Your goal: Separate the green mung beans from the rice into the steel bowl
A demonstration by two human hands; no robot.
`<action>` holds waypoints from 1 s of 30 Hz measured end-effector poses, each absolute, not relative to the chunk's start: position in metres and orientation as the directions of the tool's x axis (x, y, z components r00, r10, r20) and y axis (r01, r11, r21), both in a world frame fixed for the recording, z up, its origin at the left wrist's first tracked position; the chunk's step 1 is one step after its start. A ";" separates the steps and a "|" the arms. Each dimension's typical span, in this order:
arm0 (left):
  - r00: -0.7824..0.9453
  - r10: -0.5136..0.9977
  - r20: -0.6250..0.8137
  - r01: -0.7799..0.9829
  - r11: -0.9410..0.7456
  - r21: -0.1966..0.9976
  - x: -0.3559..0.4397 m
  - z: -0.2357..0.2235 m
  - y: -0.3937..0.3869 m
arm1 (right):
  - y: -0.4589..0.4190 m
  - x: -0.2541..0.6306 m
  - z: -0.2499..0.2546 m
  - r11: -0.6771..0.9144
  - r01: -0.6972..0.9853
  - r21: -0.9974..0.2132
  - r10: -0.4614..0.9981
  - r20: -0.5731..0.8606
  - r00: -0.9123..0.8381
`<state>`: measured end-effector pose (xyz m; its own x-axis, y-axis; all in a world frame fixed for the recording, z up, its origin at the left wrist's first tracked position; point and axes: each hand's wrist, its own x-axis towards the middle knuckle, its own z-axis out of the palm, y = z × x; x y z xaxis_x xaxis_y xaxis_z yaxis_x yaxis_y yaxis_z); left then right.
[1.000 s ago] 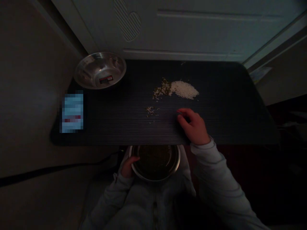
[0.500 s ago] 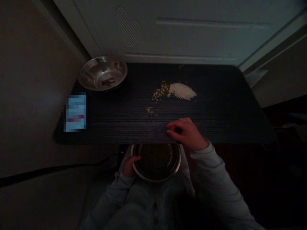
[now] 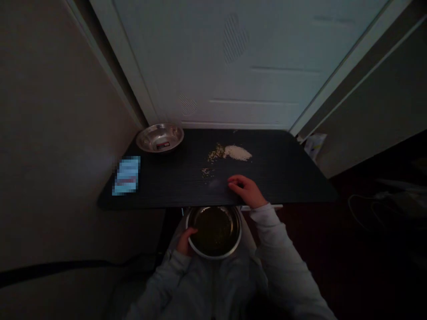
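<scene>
My left hand (image 3: 185, 242) grips the left rim of a round metal bowl (image 3: 236, 247) on my lap, thumb over the edge. The bowl's inside is dark, with greenish contents hard to make out. Over the table's front part, my right hand (image 3: 246, 190) has its fingers curled and the thumb drawn close to them; whatever they hold, if anything, is too small to see. Beyond it lie a pile of white rice grains (image 3: 239, 153) and, touching its left side, a smaller pile of mixed green and pale grains (image 3: 217, 152). Some loose grains (image 3: 206, 172) are scattered nearer me.
A dark table (image 3: 280, 178) stands against a white door (image 3: 187, 53). At its back left sits a shiny metal bowl (image 3: 150, 141) with a label inside. A lit, blurred-out screen (image 3: 126, 175) is at the left edge. Cables (image 3: 362, 213) lie at the right.
My view has tilted up and drawn back, showing more door. My right hand stays over the front of the table with fingers curled. My left hand still holds the lap bowl.
</scene>
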<state>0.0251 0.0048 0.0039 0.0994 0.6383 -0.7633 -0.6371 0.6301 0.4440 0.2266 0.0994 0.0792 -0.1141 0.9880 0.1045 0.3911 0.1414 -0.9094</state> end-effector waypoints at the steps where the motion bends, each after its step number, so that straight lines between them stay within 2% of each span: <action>1: 0.113 0.641 -0.759 -0.627 0.639 0.446 0.025 0.008 0.003 | 0.101 0.227 0.077 0.123 0.307 -0.944 0.992 0.112 -0.052; 3: 0.133 0.646 -0.751 -0.601 0.655 0.458 0.023 0.018 -0.003 | 0.105 0.227 0.073 0.074 0.156 -0.985 0.993 0.088 0.084; 10: 0.147 0.640 -0.754 -0.540 0.690 0.482 0.006 0.057 -0.036 | 0.112 0.227 0.073 0.166 0.060 -0.984 0.957 0.175 0.230; 14: 0.040 0.739 -0.673 -0.570 0.570 0.592 -0.006 0.082 -0.048 | 0.115 0.226 0.072 0.182 0.027 -0.983 0.948 0.183 0.260; 16: -0.001 0.733 -0.680 -0.599 0.544 0.588 -0.014 0.095 -0.047 | 0.116 0.226 0.071 0.179 0.014 -0.984 0.948 0.176 0.265; 21: -0.164 0.813 -0.559 -0.728 0.283 0.624 -0.019 0.124 -0.025 | 0.115 0.227 0.069 0.154 -0.016 -0.988 0.954 0.144 0.262; 25: -0.165 0.795 -0.584 -0.702 0.321 0.636 -0.012 0.136 -0.002 | 0.111 0.226 0.070 0.123 -0.038 -0.992 0.959 0.109 0.263; 30: -0.307 0.773 -0.555 -0.707 0.205 0.677 -0.029 0.121 0.037 | 0.106 0.224 0.072 0.097 -0.057 -0.994 0.956 0.077 0.283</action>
<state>-0.0288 0.0375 0.1211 -0.3069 0.7732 -0.5550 -0.7071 0.2050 0.6767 0.2242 0.1058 0.0720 0.2832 0.9559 0.0775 -0.0568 0.0974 -0.9936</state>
